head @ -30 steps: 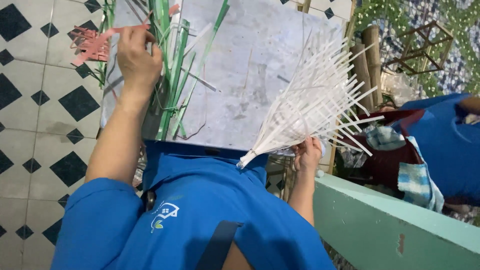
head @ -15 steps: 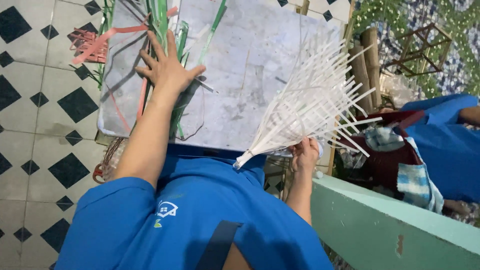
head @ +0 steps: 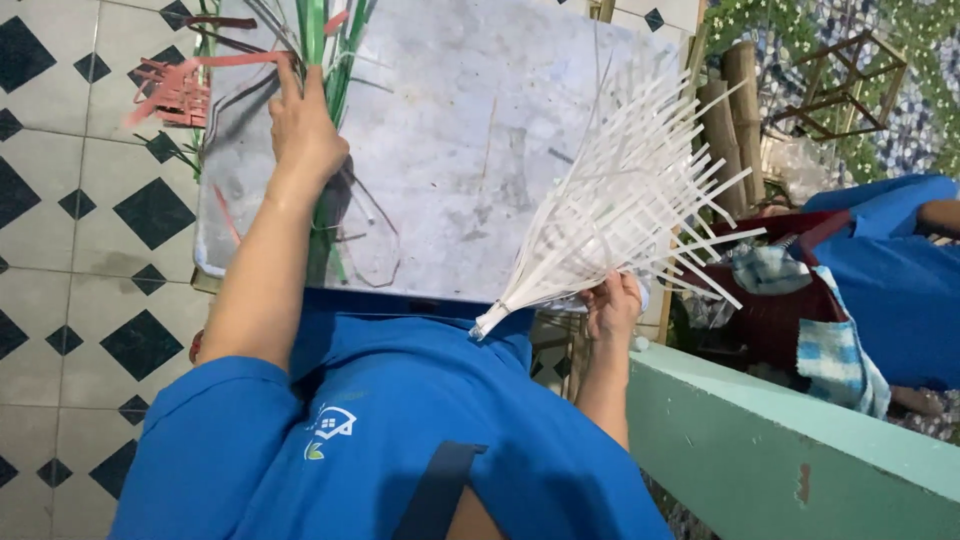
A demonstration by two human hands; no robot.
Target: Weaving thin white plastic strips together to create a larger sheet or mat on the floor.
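My left hand (head: pixel 302 128) rests on a bunch of green strips (head: pixel 322 60) lying on a grey worn board (head: pixel 470 150) across my lap, fingers closed around the strips near the board's far left part. My right hand (head: pixel 612 305) grips the gathered end of a fan of white woven strips (head: pixel 625 205), which spreads out over the board's right edge. Pink strips (head: pixel 178 88) lie at the board's far left corner, beside my left hand.
A black-and-white tiled floor (head: pixel 90 230) lies to the left. A pale green ledge (head: pixel 780 450) runs along the lower right. Another person in blue (head: pixel 890 260) sits at right by a dark red basket (head: pixel 760 310) with checked cloth. Bamboo poles (head: pixel 725 110) stand behind the board.
My left hand has moved farther up the board along the green strips and closed on them. The white fan in my right hand has stayed about where it was.
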